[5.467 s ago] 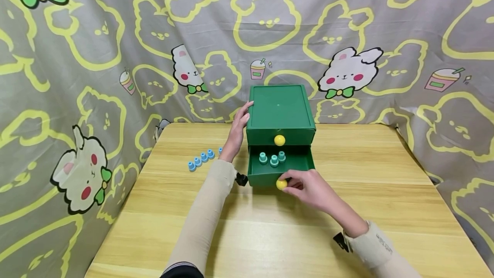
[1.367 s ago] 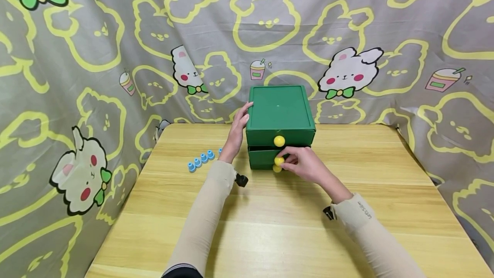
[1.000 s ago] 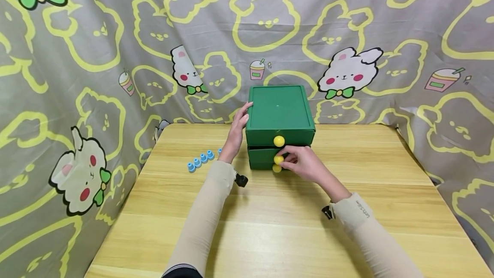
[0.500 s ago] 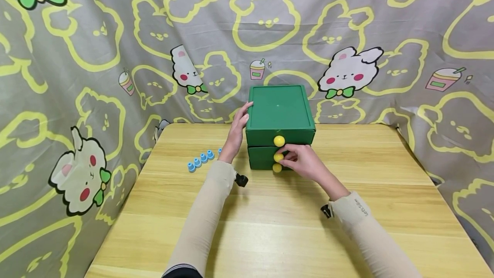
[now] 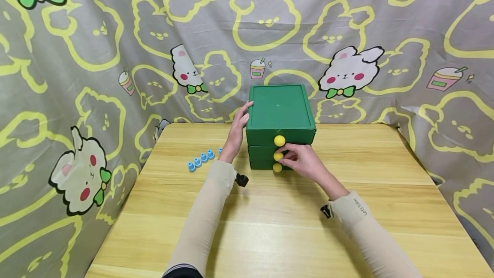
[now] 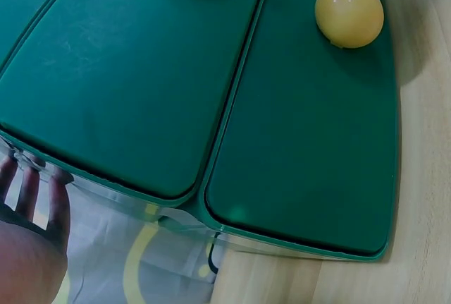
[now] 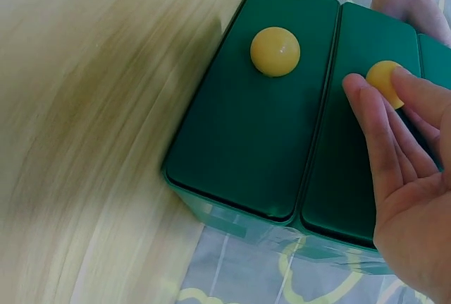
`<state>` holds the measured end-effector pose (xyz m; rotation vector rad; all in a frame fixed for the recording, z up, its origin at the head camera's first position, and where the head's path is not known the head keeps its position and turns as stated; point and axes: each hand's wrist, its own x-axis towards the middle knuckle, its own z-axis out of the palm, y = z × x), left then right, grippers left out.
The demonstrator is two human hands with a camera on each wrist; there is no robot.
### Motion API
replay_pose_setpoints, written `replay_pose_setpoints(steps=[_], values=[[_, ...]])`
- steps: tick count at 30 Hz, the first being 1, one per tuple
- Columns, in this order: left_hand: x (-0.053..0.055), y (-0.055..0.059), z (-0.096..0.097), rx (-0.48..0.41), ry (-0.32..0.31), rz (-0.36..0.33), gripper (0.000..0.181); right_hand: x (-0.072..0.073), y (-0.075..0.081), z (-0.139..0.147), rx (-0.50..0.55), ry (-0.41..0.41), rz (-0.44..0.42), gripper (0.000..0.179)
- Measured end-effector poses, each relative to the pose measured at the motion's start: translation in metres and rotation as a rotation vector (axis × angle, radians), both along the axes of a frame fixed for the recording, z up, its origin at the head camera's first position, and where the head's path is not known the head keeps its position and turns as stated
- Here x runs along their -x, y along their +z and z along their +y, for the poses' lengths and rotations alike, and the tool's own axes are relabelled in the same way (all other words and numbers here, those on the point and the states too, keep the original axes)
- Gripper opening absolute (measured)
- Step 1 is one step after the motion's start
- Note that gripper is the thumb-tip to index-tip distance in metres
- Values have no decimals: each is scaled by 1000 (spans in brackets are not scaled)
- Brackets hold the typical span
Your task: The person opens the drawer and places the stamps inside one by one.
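Observation:
A green drawer cabinet [image 5: 279, 108] with three yellow ball knobs stands toward the back of the table, all its drawers closed. My right hand [image 5: 306, 161] pinches the middle drawer's yellow knob [image 5: 277, 156] between thumb and fingers, as the right wrist view also shows. Along the cabinet's left side lies my left hand [image 5: 235, 134], its fingers extended against the wall. In the left wrist view, those fingers [image 6: 59, 209] touch the clear side. The bottom drawer's knob [image 7: 275, 51] is untouched. Whatever is inside the drawers is hidden.
Small blue peg-like pieces [image 5: 204, 157] stand in a row left of the cabinet, one partly hidden behind my left wrist. The wooden table [image 5: 270, 226] meets a patterned curtain [image 5: 216, 20] at the back and left.
The middle drawer, earlier pulled out with three teal peg-like pieces in it, has been pushed in until flush. My right hand moved back with its knob; my left hand stayed put.

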<state>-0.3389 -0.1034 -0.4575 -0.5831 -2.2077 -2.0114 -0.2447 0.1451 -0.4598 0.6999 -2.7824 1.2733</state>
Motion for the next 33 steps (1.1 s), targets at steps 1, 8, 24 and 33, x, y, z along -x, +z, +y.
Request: replay_pose_setpoints(steps=[1, 8, 24, 33], values=[[0, 0, 0, 3, 2, -1, 54, 0, 0, 0, 1, -3, -1, 20], [0, 0, 1, 2, 11, -19, 51, 0, -3, -1, 16, -5, 20, 20], [-3, 4, 3, -13, 11, -21, 54, -1, -5, -2, 59, -24, 17, 22], [-20, 23, 6, 3, 6, -25, 55, 0, -7, -1, 66, -25, 18, 22]])
